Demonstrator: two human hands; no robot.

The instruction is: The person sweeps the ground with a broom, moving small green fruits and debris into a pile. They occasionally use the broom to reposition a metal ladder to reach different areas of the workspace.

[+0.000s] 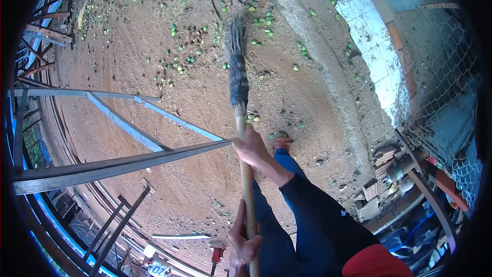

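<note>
A long broom [246, 184] runs up the middle of the view, its pale wooden stick crossing in front of my legs. Black wrapping [238, 79] binds its brush of stiff twigs [235, 36], which reaches toward scattered green and yellow fruits [269, 23] on the dirt. My right hand [250, 146], below a dark sleeve, is wrapped round the stick just under the bound part. Lower down, my left hand [244, 243] grips the same stick near the bottom of the view. Brown debris [192, 36] lies among the fruits left of the brush.
A metal frame [118, 161] stands close on the left, its bar ending beside my right hand. Stacked bricks and tiles [387, 156] are at right, near a wire mesh fence [441, 92]. A white tiled slab [376, 46] lies at upper right. My bare foot [283, 142] is on the dirt.
</note>
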